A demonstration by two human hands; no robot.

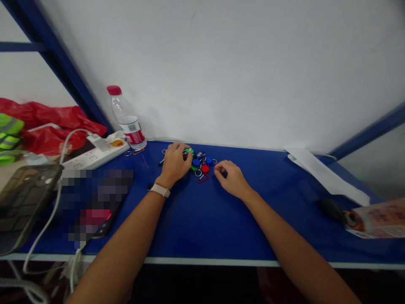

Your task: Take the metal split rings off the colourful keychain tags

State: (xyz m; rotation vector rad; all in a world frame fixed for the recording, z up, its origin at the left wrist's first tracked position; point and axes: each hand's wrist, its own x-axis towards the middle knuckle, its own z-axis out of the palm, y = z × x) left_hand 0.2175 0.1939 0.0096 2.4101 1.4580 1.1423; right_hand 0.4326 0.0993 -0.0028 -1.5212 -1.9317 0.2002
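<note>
Clenching over a small green plastic key fob (189, 150) with the fingers (182, 147) of the left hand (173, 165), and hovering half-curled at 3 o'clock from the fob pile with the right hand (229, 178), its hold impossible to tell. Leaving a tangle of round blue, red and green key fobs on metal split rings (201, 162) heaped mid-way along the glossy blue tabletop (202, 219), none visibly set apart, with an orange carabiner (138, 151) lying off at 9 o'clock.

White plaster wall (240, 71), blue steel rack frame (57, 59) — blue tabletop (202, 228), white front edge (209, 261)
</note>
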